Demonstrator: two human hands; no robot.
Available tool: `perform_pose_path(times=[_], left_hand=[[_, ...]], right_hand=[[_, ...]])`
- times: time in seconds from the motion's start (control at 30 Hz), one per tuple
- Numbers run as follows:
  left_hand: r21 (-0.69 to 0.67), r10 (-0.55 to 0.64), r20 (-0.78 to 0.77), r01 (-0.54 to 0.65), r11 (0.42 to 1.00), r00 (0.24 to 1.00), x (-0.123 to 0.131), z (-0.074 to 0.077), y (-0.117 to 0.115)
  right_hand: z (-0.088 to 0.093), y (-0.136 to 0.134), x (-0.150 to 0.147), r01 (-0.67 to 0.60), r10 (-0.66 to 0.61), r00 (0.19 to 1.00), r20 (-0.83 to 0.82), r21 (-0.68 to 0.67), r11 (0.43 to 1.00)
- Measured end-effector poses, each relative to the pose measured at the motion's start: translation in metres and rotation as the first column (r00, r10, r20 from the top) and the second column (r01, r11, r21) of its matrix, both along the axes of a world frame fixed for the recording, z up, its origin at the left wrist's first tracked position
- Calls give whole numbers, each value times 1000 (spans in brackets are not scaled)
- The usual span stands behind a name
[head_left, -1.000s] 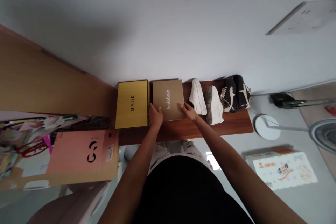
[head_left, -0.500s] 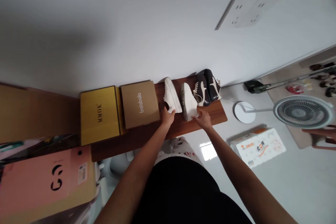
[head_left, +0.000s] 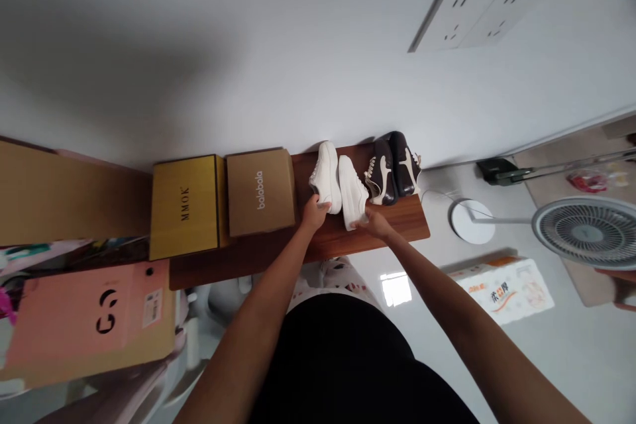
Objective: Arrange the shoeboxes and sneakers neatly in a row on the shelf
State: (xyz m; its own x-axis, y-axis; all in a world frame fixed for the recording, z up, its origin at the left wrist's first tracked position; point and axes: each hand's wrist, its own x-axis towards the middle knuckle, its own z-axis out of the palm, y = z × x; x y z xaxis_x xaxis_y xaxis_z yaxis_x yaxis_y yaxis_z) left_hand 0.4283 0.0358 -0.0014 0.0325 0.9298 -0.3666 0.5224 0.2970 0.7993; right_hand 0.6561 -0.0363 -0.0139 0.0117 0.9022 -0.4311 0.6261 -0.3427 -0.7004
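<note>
Centre of the frame: two white shoes, the left white shoe (head_left: 326,175) and the right white shoe (head_left: 351,191), lie side by side on a narrow wooden shelf (head_left: 413,213), toes toward the wall (head_left: 308,46) and heels toward the lower edge. The right one sits a little lower in the frame, so toes and heels are out of line. Their sides run very close together; contact along the full length could not be confirmed.

Left hand (head_left: 315,213): closed on the heel of the left white shoe, thumb visible at the heel, other fingers partly hidden. Right hand (head_left: 376,223): closed on the heel of the right white shoe, fingers curled at its back. Whether either sole bears fully on the wood cannot be told.

Adjoining items: to the left, a brown box (head_left: 261,192) and, beyond it, a yellow box (head_left: 183,209); bare wood shows between the brown box and the left white shoe. To the right, a pair of dark shoes (head_left: 381,173) stands just beside the right white shoe.

Assessment: the step in hand appears to be bringing the white pair together and straightening it. The next move would call for levelling the heels, keeping clear of the dark pair, and an even release by both hands
</note>
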Motion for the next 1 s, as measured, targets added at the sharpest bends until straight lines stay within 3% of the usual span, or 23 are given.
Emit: perform_pose_path(times=[0.17,0.3,0.43,0.7,1.0], left_hand=[[67,-146,-267,169,983,953,5,25,5],[31,-262,-462,311,950,847,11,45,0],[33,-295,-513,363,931,806,20,55,-9],[46,-233,-475,288,957,849,31,40,-12],[-55,-289,-551,311,949,783,29,25,-8]], right_hand=[[20,10,-5,-96,97,995,-39,24,995],[41,20,-13,-220,212,959,187,20,975],[59,35,-24,-338,329,845,421,-56,939],[68,63,-43,-505,523,677,518,-189,842],[64,76,-60,-512,557,668,494,-238,826]])
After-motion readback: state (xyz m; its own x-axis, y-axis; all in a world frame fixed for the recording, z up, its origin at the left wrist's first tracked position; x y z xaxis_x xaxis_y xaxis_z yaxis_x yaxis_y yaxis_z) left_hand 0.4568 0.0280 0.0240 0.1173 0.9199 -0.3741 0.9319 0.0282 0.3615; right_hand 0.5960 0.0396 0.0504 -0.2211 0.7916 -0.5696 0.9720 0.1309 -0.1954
